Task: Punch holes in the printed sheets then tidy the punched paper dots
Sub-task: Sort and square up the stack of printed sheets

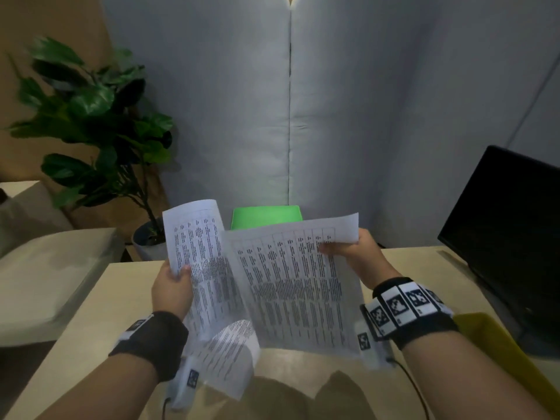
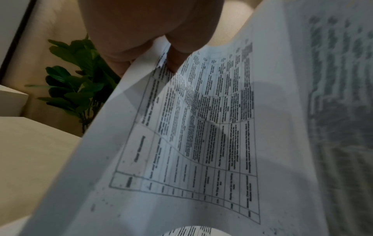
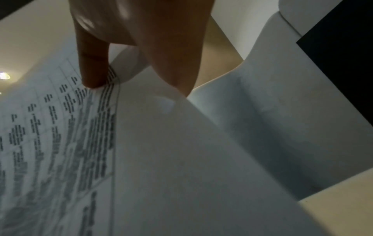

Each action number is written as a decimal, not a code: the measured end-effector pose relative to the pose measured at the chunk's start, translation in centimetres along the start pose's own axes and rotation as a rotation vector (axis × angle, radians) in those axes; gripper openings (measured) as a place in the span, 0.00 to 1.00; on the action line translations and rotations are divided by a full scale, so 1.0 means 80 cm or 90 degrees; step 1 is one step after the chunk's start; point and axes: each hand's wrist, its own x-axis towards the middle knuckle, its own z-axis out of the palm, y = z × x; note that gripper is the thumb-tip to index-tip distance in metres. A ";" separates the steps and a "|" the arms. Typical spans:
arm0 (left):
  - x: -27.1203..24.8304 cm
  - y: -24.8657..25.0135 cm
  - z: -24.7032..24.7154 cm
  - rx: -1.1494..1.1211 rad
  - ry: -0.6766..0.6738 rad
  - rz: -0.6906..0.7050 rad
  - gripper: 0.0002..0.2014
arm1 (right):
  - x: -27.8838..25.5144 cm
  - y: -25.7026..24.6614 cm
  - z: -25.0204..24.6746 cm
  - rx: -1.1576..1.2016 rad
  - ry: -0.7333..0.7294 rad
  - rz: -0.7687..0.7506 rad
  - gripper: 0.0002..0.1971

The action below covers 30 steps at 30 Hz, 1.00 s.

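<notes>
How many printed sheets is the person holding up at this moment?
2 at least. One printed sheet is pinched by the left hand, the other by the right hand. A curled printed part below may be a third sheet; I cannot tell.

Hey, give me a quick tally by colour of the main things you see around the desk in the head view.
White printed sheets: 2 held up, plus a curled lower part that may be another
Green box: 1
Black monitor: 1
Yellow object: 1
Green plant: 1
Total: 6, counting 2 sheets
</notes>
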 end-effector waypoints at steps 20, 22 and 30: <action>-0.041 0.039 -0.002 -0.274 -0.306 -0.067 0.32 | 0.006 -0.001 0.052 0.078 -0.043 0.035 0.18; -0.042 0.038 -0.006 -0.248 -0.293 -0.070 0.28 | 0.007 -0.001 0.055 0.074 -0.028 0.024 0.16; -0.035 0.024 -0.015 -0.176 -0.268 -0.003 0.11 | 0.009 -0.002 0.081 0.057 0.028 -0.048 0.15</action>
